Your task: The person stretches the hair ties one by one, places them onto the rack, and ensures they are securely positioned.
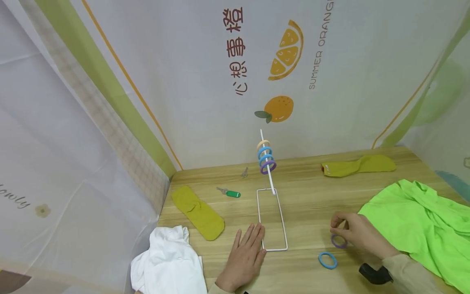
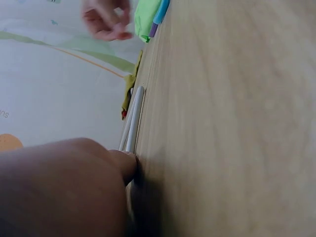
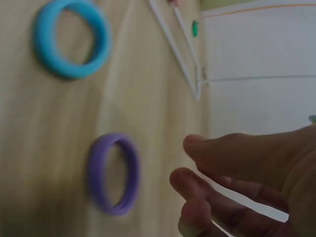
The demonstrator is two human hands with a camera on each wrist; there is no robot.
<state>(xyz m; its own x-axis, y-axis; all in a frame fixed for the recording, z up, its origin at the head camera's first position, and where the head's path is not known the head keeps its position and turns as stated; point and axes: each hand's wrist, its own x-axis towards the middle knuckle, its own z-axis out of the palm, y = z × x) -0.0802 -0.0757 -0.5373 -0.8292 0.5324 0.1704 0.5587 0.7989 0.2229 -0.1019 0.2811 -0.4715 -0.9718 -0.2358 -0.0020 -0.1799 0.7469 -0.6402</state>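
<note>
Purple ring point(image 1: 339, 241) lies on the worktop under our right hand point(image 1: 358, 235), fingers curled above it, not clamping. Our left hand point(image 1: 245, 257) rests flat, fingers apart, against the white wire stand point(image 1: 272, 218).

On the counter point(image 1: 308, 192) before you, the wire ring stand point(image 1: 272, 218) sits centre, four rings stacked on its leaning rod. Your left hand point(image 1: 246, 255) rests flat against its near left corner. To its right lie two loose rings point(image 1: 332, 251) under your right hand point(image 1: 354, 233).
</note>
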